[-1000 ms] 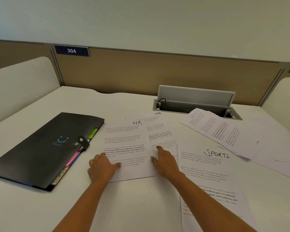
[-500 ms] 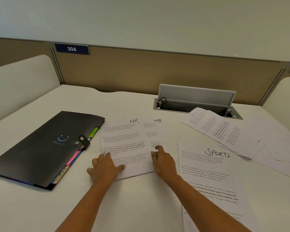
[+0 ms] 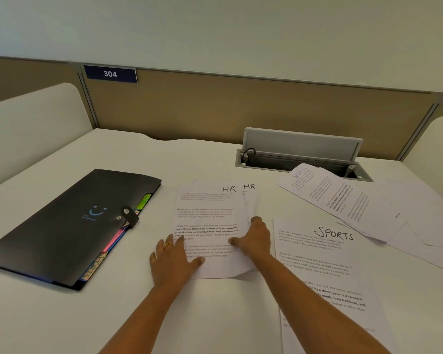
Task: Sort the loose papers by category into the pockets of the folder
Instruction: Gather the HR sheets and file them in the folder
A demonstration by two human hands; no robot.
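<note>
Two sheets headed HR lie almost stacked at the middle of the desk, the lower one showing along the right edge. My left hand rests flat on the top sheet's lower left corner. My right hand presses on the stack's right edge, thumb on the top sheet. The black folder lies closed to the left, strap fastened, with coloured tabs sticking out of its right side. A sheet headed SPORTS lies right of my right arm.
More loose sheets fan out at the back right, one marked SPORTS. An open cable box with a raised lid sits in the desk behind them. Padded dividers stand at both sides, and a brown partition runs along the back.
The two HR sheets have slid together and leftwards under my hands, so the lower one is now mostly covered. Both hands moved slightly closer to each other.
</note>
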